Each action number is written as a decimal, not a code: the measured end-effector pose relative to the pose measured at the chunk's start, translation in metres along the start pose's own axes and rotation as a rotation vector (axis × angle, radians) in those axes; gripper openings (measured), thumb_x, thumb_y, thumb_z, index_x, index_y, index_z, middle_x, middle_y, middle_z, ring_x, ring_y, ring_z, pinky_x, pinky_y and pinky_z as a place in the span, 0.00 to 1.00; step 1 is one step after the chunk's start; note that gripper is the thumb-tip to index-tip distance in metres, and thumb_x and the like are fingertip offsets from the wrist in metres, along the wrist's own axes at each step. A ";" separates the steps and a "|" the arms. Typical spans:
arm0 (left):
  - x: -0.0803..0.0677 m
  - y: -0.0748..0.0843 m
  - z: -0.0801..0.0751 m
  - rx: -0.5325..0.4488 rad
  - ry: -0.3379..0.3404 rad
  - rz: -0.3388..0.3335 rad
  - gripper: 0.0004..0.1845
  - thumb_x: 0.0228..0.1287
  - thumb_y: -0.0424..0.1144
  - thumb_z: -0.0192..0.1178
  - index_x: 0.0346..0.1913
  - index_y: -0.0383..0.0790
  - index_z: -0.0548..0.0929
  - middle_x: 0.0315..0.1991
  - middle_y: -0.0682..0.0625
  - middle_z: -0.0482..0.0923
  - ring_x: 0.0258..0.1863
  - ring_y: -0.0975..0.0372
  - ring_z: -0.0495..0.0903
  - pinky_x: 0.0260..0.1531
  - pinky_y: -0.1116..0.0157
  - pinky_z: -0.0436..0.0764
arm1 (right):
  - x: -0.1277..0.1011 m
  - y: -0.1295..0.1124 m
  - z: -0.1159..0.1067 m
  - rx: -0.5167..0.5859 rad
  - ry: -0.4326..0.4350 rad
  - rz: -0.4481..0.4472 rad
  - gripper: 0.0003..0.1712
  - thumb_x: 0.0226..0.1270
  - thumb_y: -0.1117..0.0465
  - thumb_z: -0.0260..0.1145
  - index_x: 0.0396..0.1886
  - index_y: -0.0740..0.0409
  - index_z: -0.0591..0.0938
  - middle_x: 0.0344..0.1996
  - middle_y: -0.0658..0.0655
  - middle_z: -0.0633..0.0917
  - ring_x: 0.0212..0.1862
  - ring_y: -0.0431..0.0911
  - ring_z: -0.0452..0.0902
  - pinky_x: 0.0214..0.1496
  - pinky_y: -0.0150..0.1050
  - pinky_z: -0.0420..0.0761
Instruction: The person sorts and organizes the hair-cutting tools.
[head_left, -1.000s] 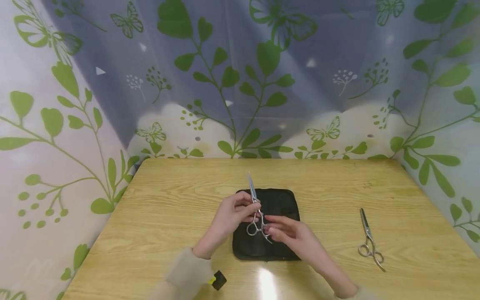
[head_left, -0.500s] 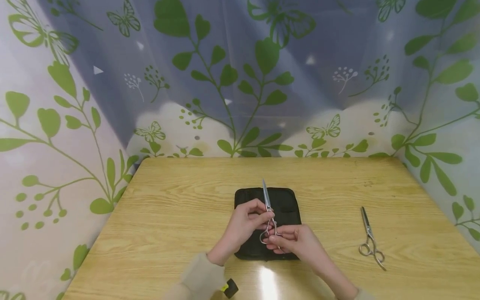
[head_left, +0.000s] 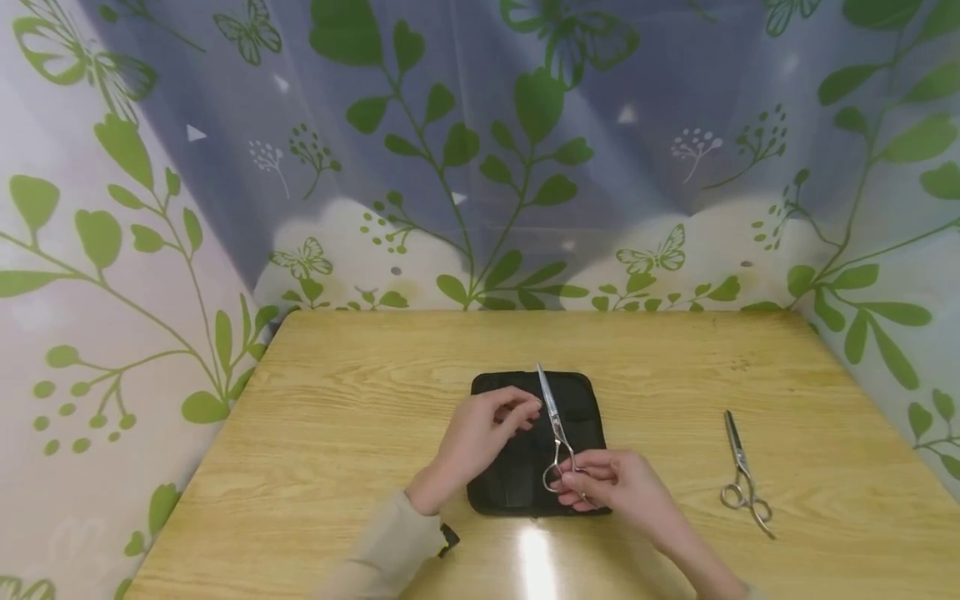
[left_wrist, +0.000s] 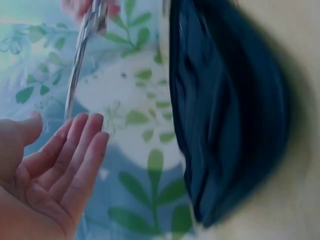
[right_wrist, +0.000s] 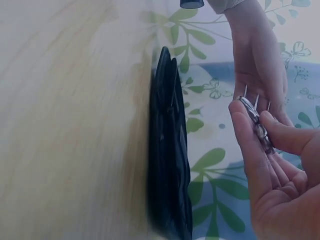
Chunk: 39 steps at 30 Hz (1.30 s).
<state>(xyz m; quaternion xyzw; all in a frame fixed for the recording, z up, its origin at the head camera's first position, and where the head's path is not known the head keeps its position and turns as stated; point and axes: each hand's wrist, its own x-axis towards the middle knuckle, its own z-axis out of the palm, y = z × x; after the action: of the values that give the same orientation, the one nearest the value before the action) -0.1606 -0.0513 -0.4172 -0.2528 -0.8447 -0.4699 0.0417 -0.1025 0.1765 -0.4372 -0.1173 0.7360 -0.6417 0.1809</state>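
Note:
A pair of silver hairdressing scissors [head_left: 556,428] is held above the black case, tips pointing away from me. My right hand [head_left: 626,490] pinches its finger-ring end between thumb and fingers; the right wrist view shows the handles [right_wrist: 257,126] gripped there. My left hand [head_left: 477,437] is beside the blades on the left, holding nothing. In the left wrist view its fingers [left_wrist: 82,165] are loosely extended, the scissor tips just beyond them. The black zip case [head_left: 510,492] lies flat on the table beneath both hands, partly hidden by them.
A second pair of hairdressing scissors [head_left: 742,479] lies on the wooden table [head_left: 360,375] to the right, rings toward me. Behind the table hangs a leaf-patterned cloth [head_left: 420,208], which also covers both sides. A small black piece [head_left: 448,540] shows by my left cuff.
Earlier my left fingers held the scissors near the pivot while the right hand reached the rings. Now the right hand grips them alone, slightly farther right, and the left has let go.

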 end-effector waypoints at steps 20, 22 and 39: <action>-0.024 -0.041 -0.021 0.496 -0.123 -0.264 0.29 0.62 0.37 0.72 0.64 0.29 0.77 0.51 0.36 0.77 0.27 0.59 0.74 0.30 0.60 0.79 | -0.049 0.032 -0.020 -0.161 -0.067 0.199 0.17 0.73 0.57 0.67 0.45 0.70 0.86 0.32 0.60 0.90 0.28 0.47 0.86 0.30 0.34 0.84; -0.025 -0.042 -0.019 0.496 -0.128 -0.266 0.28 0.62 0.35 0.72 0.63 0.27 0.78 0.49 0.36 0.77 0.28 0.58 0.75 0.32 0.59 0.80 | -0.053 0.034 -0.020 -0.139 -0.082 0.237 0.17 0.74 0.56 0.66 0.46 0.69 0.86 0.31 0.58 0.90 0.27 0.45 0.85 0.30 0.33 0.83; -0.026 -0.044 -0.015 0.515 -0.134 -0.219 0.26 0.60 0.30 0.71 0.60 0.22 0.79 0.47 0.35 0.79 0.38 0.48 0.83 0.42 0.48 0.82 | -0.059 0.041 -0.012 -0.024 -0.077 0.204 0.37 0.65 0.67 0.71 0.68 0.80 0.66 0.35 0.57 0.85 0.30 0.47 0.84 0.30 0.37 0.86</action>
<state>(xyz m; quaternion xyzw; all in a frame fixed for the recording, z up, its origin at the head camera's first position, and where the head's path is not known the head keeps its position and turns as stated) -0.1608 -0.0926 -0.4513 -0.1718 -0.9594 -0.2239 -0.0022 -0.0513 0.2170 -0.4697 -0.0682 0.7444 -0.6061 0.2719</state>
